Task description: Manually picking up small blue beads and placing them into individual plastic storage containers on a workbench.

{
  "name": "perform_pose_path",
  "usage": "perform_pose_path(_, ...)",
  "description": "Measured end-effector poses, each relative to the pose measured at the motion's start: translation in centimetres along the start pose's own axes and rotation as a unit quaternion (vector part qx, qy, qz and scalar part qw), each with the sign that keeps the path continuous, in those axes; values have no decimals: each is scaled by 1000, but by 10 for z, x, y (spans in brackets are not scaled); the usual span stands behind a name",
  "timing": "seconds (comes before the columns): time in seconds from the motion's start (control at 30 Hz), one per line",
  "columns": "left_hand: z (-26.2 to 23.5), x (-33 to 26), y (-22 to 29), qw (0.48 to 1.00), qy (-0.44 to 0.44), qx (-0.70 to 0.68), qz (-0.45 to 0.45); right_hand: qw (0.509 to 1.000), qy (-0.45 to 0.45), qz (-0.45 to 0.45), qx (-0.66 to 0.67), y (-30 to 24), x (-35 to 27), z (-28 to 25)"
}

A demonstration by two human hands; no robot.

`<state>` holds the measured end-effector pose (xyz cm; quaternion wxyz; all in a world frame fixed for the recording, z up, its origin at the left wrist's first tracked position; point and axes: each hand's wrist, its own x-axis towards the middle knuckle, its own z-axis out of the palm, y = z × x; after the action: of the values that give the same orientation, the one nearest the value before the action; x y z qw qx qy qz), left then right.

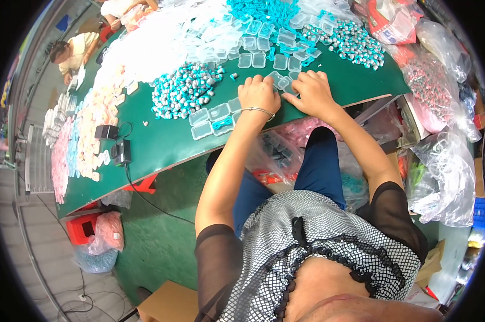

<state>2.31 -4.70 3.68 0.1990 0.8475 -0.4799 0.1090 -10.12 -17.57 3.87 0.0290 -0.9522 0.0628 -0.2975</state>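
My left hand point(258, 97) rests on the green table with its fingers bent, at the left edge of an open clear plastic case point(283, 81). From the other side my right hand point(313, 94) closes on the same case with curled fingers, its thumb toward my left hand. The fingertips' exact grip is partly hidden. Left of my left wrist lie open clear cases point(202, 130) in a row, one with a blue coiled cord point(222, 123) in it. Beyond them is a heap of small blue and grey pieces point(179, 91).
Clear cases point(252, 59) and blue cords point(269, 13) pile up at the back, beside more blue-grey pieces point(355, 43). A black adapter point(121, 152) with a cable sits by the left front edge. Plastic bags point(441, 177) crowd the right. Another person point(73, 53) sits far left.
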Motion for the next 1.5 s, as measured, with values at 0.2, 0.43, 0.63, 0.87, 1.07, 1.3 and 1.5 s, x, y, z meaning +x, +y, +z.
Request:
perform_pose_path(0.2,4,10,10,1000,-28,12,3,1000,-28,11,4,21,-16,-17)
perform_pose_path(0.43,-12,-7,-20,979,-66,-78,178,994,-57,23,89,38,-34,-23)
perform_pose_path(0.63,-31,-16,-26,967,-147,-122,167,994,-58,1,91,23,-31,-20)
perform_pose_path(0.87,-38,-35,-35,968,-72,-112,213,991,-53,-36,120,7,-25,-19)
perform_pose_path(1.07,-43,-38,-25,979,-30,-111,170,1000,8,4,16,40,4,2)
perform_pose_path(1.3,-14,-31,-15,976,-24,-79,200,999,-30,-6,-7,42,7,16)
perform_pose_path(1.5,-28,-39,-18,980,-30,-74,183,999,-8,-52,-9,21,-19,-11)
